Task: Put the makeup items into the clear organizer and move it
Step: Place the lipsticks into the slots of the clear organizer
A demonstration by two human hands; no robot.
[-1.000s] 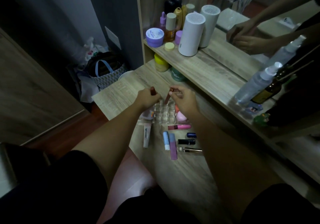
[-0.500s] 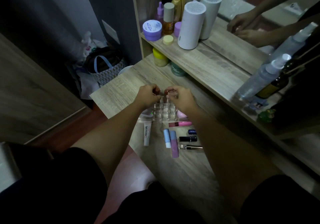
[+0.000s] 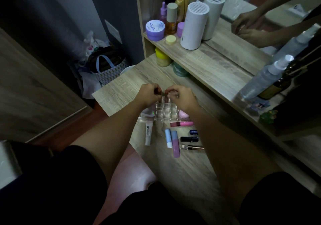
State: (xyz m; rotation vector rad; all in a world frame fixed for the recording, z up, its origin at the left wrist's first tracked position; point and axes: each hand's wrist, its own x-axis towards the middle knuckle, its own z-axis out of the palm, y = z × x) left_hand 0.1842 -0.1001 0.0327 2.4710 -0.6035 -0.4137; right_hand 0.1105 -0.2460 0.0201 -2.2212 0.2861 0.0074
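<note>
The clear organizer [image 3: 164,114] with its grid of small slots stands on the wooden table, a pink sponge [image 3: 183,115] in its right side. My left hand [image 3: 150,95] pinches a dark red lipstick [image 3: 36,91] over the far slots. My right hand [image 3: 182,97] holds a second reddish lipstick [image 3: 167,92] upright at the back row. Loose in front lie a white lip tube [image 3: 148,134], a pink gloss [image 3: 181,124], a light blue stick [image 3: 167,137], a lilac tube [image 3: 175,143], a black lipstick [image 3: 189,139], a small blue item [image 3: 193,132] and a thin wand [image 3: 192,147].
A raised shelf [image 3: 208,64] behind the table carries a white cylinder [image 3: 193,25], a purple jar [image 3: 155,30], several bottles and a spray bottle [image 3: 264,78]. A mirror reflects my hands. A patterned bag [image 3: 107,68] sits on the floor to the left.
Both hands came together and lowered over the organizer's back slots. The right hand's lipstick went from tilted to upright at the back row.
</note>
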